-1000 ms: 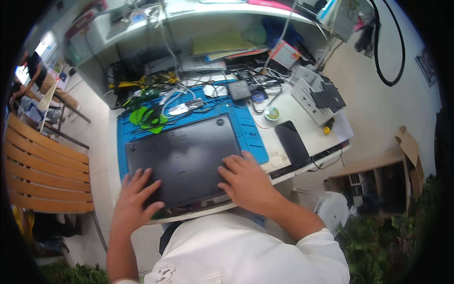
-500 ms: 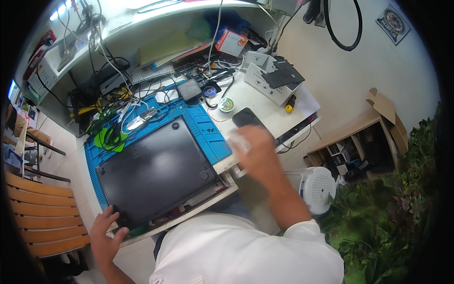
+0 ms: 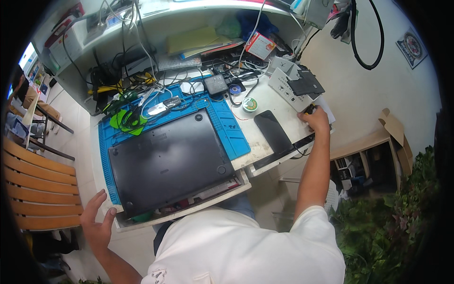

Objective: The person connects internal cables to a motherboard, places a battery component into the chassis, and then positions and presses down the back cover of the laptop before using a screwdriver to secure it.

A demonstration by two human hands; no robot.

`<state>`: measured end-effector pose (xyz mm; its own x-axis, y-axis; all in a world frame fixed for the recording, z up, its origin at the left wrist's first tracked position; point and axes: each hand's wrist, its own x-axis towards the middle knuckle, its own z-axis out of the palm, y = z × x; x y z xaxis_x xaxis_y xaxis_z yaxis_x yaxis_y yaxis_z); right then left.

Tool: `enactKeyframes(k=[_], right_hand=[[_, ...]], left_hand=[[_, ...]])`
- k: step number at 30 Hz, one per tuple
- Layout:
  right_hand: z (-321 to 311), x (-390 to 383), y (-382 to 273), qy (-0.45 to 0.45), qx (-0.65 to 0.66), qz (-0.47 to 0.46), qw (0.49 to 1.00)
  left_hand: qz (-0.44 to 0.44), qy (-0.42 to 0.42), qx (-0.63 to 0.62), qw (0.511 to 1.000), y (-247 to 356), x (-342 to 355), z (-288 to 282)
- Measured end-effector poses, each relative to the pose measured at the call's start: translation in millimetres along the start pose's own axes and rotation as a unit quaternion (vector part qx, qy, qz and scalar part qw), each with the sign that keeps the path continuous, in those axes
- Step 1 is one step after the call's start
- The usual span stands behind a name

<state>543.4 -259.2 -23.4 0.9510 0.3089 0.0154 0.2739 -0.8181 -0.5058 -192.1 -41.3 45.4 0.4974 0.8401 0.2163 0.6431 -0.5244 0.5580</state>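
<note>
A dark laptop (image 3: 168, 161) lies closed, underside up, on a blue repair mat (image 3: 231, 142). Off its near left corner is my left hand (image 3: 98, 225), fingers apart and holding nothing. At the right of the desk, my right hand (image 3: 316, 118) closes its fingers round a yellow and black screwdriver (image 3: 309, 109), mostly hidden by the hand. The screwdriver is beside a white box (image 3: 287, 90) with a flat black piece (image 3: 306, 84) on top. A black phone (image 3: 273, 132) lies on the white desktop between the laptop and my right hand.
Tangled cables, a green piece (image 3: 127, 122) and a dark square adapter (image 3: 215, 85) crowd the mat's far side. A round green-labelled spool (image 3: 249, 104) stands near the phone. An open drawer (image 3: 203, 196) juts out before me. A slatted wooden chair (image 3: 40, 189) is at left.
My right hand has moved from beside the phone out to the right and closed on the screwdriver. My left hand has come away from the laptop's corner. The view has shifted.
</note>
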Motion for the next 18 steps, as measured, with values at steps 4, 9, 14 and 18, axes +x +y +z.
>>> enactKeyframes(k=[4,9,14,18], right_hand=[[-5.7,-12.5,-6.9,0.007,0.023,-0.050,0.998],[-4.0,-11.5,6.9,0.070,-0.017,-0.027,0.997],[-14.1,-38.9,28.7,0.213,0.002,-0.110,0.971],[-62.1,-107.4,28.1,0.282,0.051,-0.129,0.949]], left_hand=[[0.013,0.001,0.001,1.000,-2.6,2.6,0.3],[0.013,-0.003,-0.039,0.999,-0.4,6.4,7.0],[0.020,0.000,-0.054,0.998,-1.5,5.9,8.9],[0.055,0.035,-0.060,0.996,-2.7,9.1,6.9]])
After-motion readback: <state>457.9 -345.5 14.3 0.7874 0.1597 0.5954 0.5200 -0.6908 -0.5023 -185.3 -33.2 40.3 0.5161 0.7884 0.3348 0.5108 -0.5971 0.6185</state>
